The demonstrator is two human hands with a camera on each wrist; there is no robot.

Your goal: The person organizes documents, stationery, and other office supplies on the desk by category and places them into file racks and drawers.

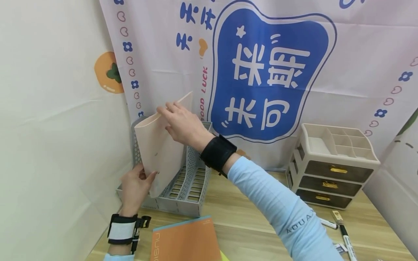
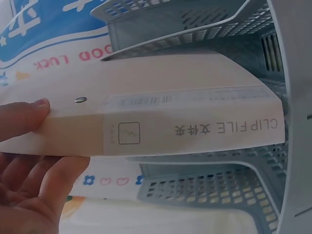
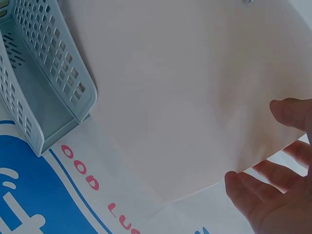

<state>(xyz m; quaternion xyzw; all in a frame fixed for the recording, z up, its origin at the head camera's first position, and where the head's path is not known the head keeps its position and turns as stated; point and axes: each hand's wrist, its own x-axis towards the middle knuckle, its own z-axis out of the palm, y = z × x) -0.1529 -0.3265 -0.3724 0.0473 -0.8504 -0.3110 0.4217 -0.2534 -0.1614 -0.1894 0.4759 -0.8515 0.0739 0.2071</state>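
Note:
A pale pink clip file folder [image 1: 163, 148] stands upright and slanted in the left part of a grey file rack [image 1: 177, 204]. My left hand [image 1: 135, 186] pinches its spine low on the near side, thumb on one face and fingers on the other. The spine carries printed lettering, seen in the left wrist view beside a small metal rivet [image 2: 80, 100]. Over the folder's top edge, my right hand [image 1: 184, 125] grips with the thumb on the near face and fingertips along the edge, as the right wrist view shows.
An orange notebook [image 1: 186, 241] lies on the wooden table in front of the rack. At the right stands a beige drawer organizer [image 1: 333, 166], with markers [image 1: 347, 241] near it. A white wall [image 1: 58, 145] borders the rack's left side, and a printed cloth [image 1: 261, 108] hangs behind.

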